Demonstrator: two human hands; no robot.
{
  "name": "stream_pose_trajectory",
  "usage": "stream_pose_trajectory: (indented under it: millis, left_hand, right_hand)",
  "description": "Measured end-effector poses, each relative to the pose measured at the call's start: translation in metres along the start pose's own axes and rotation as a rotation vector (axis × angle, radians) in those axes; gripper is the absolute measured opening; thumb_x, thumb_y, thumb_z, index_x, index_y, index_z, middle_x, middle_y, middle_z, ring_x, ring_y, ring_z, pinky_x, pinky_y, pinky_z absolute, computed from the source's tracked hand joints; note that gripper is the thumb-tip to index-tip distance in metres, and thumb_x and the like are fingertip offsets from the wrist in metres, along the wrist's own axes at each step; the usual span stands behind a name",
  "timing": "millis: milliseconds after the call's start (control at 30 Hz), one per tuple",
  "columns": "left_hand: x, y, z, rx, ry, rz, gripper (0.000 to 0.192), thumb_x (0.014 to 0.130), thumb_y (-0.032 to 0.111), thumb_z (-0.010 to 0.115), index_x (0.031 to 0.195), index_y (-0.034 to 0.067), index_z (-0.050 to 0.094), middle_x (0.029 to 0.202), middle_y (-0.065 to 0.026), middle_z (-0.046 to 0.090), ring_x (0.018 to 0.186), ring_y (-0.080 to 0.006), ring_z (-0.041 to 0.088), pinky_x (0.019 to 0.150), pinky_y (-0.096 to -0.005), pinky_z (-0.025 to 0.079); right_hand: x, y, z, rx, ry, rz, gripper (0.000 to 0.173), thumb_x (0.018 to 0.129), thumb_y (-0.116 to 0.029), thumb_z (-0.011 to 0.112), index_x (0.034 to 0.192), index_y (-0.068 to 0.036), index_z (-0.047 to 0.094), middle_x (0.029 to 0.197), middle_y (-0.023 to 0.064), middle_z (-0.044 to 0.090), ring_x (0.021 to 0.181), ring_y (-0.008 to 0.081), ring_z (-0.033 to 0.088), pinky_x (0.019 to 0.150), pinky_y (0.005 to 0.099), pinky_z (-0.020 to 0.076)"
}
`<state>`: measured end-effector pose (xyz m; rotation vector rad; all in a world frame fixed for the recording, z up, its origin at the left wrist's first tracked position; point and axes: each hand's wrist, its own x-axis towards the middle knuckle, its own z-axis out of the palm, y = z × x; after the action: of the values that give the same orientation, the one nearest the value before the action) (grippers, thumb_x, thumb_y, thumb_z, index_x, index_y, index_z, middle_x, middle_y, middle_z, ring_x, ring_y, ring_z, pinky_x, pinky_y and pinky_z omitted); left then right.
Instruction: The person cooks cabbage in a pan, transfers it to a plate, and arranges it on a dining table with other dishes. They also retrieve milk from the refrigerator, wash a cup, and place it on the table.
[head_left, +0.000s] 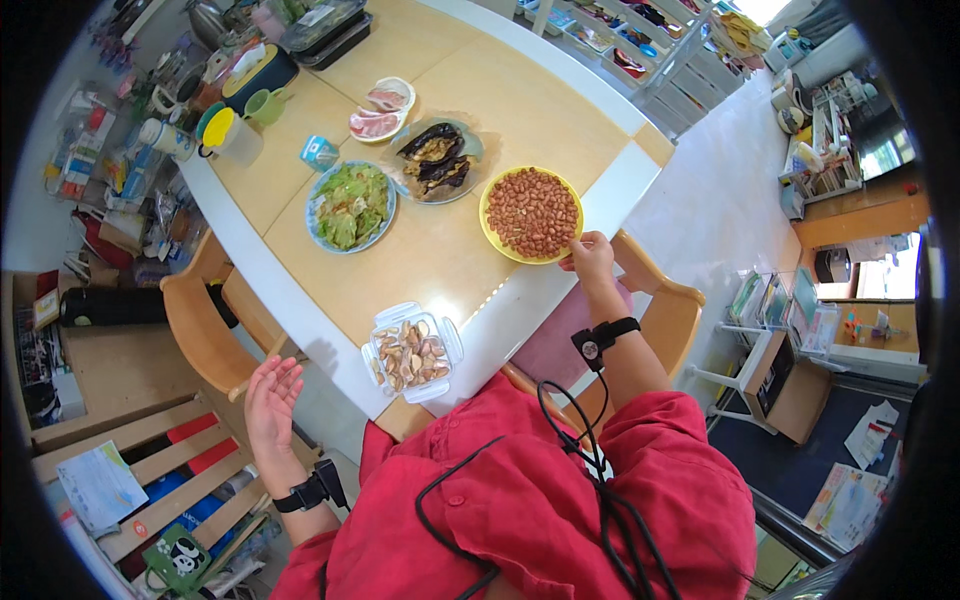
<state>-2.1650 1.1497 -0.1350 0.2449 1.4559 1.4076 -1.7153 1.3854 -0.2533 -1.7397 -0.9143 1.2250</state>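
My right hand (589, 256) touches the rim of a yellow plate (486, 225) heaped with peanuts (532, 212) at the table's near right edge; its thumb is hidden enough that I cannot tell if it grips. Off the table's left corner, my left hand (274, 397) is raised with its palm up, fingers apart, and nothing in it. Between the hands, a clear plastic container (455, 341) with its side flaps folded out holds garlic cloves (411, 358). Farther back are a blue-rimmed plate of cooked lettuce (351, 206), a plate of cooked eggplant (435, 161) and a dish of raw meat slices (381, 112).
A small blue carton (319, 153), a yellow-lidded pitcher (234, 139) and a green cup (264, 107) stand at the table's left. Wooden chairs (206, 330) flank the corner. Black cables (540, 450) hang over my red shirt.
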Motion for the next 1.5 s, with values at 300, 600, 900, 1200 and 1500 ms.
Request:
stream_pose_trajectory:
  millis: [300,600,900,1200,1500]
  left_hand:
    - [-0.02,-0.017,-0.03,-0.014,0.043,-0.035,0.028,0.089,0.013,0.048,0.113,-0.001,0.05,0.109,-0.0169,0.058,0.099,-0.0256,0.058,0.082,-0.0328,0.048]
    - [-0.02,-0.016,-0.026,0.029,0.064,-0.063,0.027,0.089,0.014,0.049,0.112,-0.001,0.05,0.107,-0.0153,0.059,0.096,-0.0237,0.06,0.081,-0.032,0.048]
    - [-0.022,-0.025,-0.026,0.068,0.054,-0.084,0.026,0.09,0.013,0.046,0.111,0.0,0.051,0.108,-0.0159,0.059,0.097,-0.0252,0.06,0.081,-0.0334,0.05]
    - [-0.025,-0.026,-0.053,0.065,-0.023,-0.08,0.025,0.089,0.011,0.045,0.11,0.0,0.051,0.106,-0.0166,0.06,0.096,-0.0257,0.061,0.08,-0.0335,0.051]
    - [-0.014,-0.032,-0.039,0.111,-0.297,-0.036,0.023,0.092,0.018,0.05,0.072,0.007,0.046,0.06,-0.0005,0.043,0.053,-0.0109,0.044,0.052,-0.025,0.041]
  right_hand:
    - [-0.018,0.02,0.037,-0.071,-0.339,-0.007,0.014,0.086,-0.005,0.054,0.094,0.004,0.047,0.067,0.0104,0.06,0.048,0.017,0.059,0.042,0.0255,0.0494]
    - [-0.017,0.012,0.089,-0.146,-0.434,-0.098,0.015,0.085,-0.005,0.056,0.095,0.005,0.055,0.063,0.0082,0.06,0.046,0.0148,0.058,0.041,0.026,0.0468]
    - [-0.005,0.017,0.118,-0.451,-0.298,-0.225,0.02,0.081,-0.008,0.056,0.097,0.004,0.059,0.063,0.0139,0.062,0.045,0.0179,0.06,0.044,0.0323,0.0489]
    - [0.0,-0.003,0.124,-0.354,-0.128,-0.132,0.027,0.082,-0.009,0.062,0.105,0.005,0.058,0.068,0.0138,0.063,0.047,0.0204,0.06,0.044,0.0302,0.0491]
    - [-0.138,-0.035,0.041,-0.115,-0.058,-0.16,0.018,0.089,-0.016,0.055,0.096,-0.001,0.063,0.068,0.0058,0.061,0.049,0.0104,0.054,0.044,0.0251,0.0457]
